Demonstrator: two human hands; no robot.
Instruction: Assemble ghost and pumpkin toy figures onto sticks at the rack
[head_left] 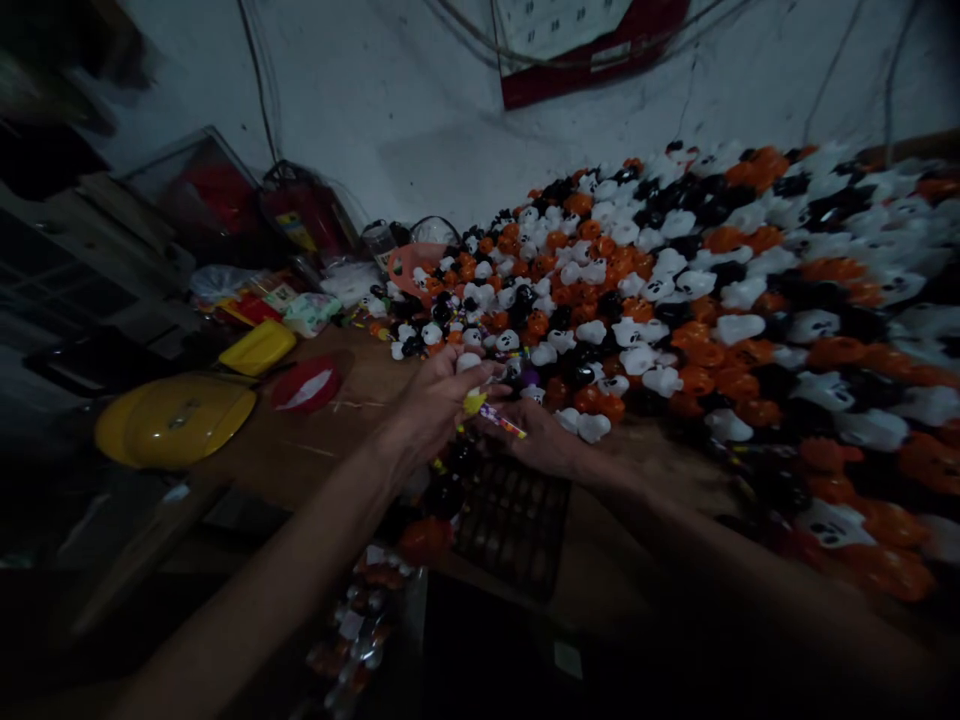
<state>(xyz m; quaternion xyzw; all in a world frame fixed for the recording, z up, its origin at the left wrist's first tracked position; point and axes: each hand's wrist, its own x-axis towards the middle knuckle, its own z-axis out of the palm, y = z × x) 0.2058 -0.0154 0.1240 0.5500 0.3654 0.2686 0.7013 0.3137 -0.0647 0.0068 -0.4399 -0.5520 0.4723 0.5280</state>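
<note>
My left hand is closed round a small white figure, whose rounded top shows between the fingers. A patterned stick with a yellow piece at its end lies between my hands. My right hand is beside it at the right; its fingers are dim and partly hidden, so its hold is unclear. Behind both hands spreads a large heap of white, orange and black Halloween figures. Below them a dark slotted tray lies on the wooden table.
At the left are a yellow hard hat, a yellow container and a red bowl. A pink basket stands by the wall. Bagged figures lie below the table edge. A calendar hangs above.
</note>
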